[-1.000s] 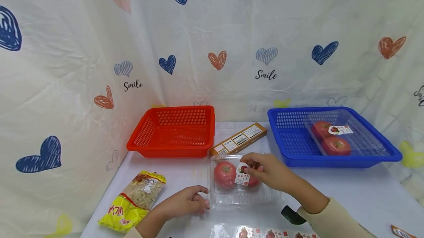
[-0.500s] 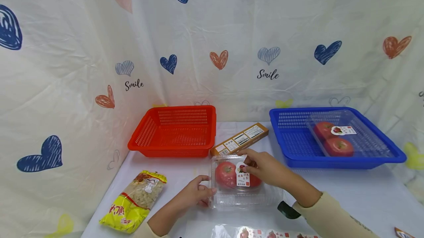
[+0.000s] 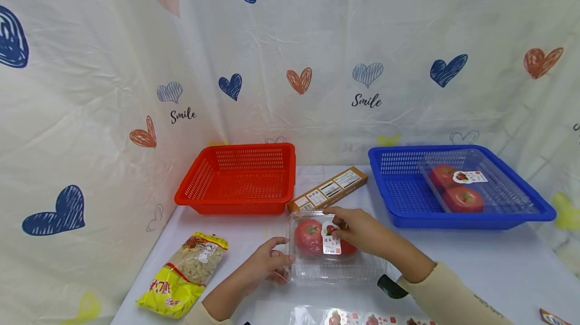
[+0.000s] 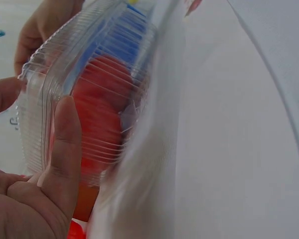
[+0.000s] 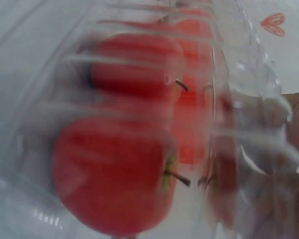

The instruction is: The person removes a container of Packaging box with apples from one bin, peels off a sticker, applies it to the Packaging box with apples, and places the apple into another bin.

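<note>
A clear plastic clamshell box (image 3: 317,270) holding red apples (image 3: 309,237) stands at the table's middle. My left hand (image 3: 265,267) grips its left edge; in the left wrist view the thumb (image 4: 65,134) lies against the near side and a fingertip touches the rim. A white apple sticker (image 3: 332,245) lies over the lid. My right hand (image 3: 362,229) bends over the lid, thumb at the sticker's upper right edge, index finger reaching to the box's back rim. In the right wrist view two apples (image 5: 114,174) show through the ribbed plastic wall.
Behind the box are a red basket (image 3: 244,208), a long brown carton (image 3: 328,189) and a blue basket (image 3: 453,222) with another labelled apple box (image 3: 503,194). A yellow snack bag (image 3: 183,274) lies left, a sticker strip (image 3: 358,317) in front.
My left hand has moved right and up onto the box's left edge. The sticker has turned straighter over the lid while my right hand stays on it.
</note>
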Available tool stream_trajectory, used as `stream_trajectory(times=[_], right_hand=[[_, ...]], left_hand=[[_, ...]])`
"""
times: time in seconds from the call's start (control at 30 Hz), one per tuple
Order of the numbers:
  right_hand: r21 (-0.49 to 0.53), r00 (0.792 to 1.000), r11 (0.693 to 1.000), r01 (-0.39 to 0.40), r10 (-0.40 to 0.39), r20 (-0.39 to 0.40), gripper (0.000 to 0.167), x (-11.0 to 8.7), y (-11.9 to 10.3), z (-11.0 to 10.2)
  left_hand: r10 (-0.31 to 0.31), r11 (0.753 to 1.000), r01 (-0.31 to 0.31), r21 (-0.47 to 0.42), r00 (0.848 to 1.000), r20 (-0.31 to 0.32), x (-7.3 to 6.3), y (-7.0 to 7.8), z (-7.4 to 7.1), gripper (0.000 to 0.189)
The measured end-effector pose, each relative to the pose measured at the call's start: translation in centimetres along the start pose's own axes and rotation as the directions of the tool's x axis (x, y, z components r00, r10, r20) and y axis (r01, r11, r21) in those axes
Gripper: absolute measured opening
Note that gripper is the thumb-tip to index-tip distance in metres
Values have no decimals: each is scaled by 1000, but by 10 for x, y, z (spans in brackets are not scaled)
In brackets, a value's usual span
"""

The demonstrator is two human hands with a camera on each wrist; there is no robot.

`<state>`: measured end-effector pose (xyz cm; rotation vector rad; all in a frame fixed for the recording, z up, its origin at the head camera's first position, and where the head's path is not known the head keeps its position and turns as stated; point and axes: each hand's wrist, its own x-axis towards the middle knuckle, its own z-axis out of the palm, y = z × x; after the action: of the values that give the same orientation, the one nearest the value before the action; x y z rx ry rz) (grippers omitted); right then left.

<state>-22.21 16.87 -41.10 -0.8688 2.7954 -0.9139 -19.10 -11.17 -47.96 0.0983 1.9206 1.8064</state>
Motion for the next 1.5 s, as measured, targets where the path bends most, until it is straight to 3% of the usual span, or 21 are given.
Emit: stream_trajectory(times=[0.37,1.0,1.17,1.37,1.5], right_hand=[[-46,999,998,38,-39,-17,53,0,6,6],[-133,993,989,62,-74,-93,48,-2,5,19],[-177,979,980,89,-119,-164,46,-5,7,25],[-225,944,959,173,-227,-240,42,-5,11,28],[-247,937,955,164,-230,-264,43,-4,9,29]], left_hand=[[-13,1000,13,3,1000,-4,-1,0,0,65],[-39,999,39,20,999,-24,-1,0,1,65],[-44,999,44,23,999,-23,-1,-1,1,67],[-20,1000,20,6,1000,-10,-1,-2,1,67],[-17,1000,17,-24,1000,-10,-1,-4,1,67]])
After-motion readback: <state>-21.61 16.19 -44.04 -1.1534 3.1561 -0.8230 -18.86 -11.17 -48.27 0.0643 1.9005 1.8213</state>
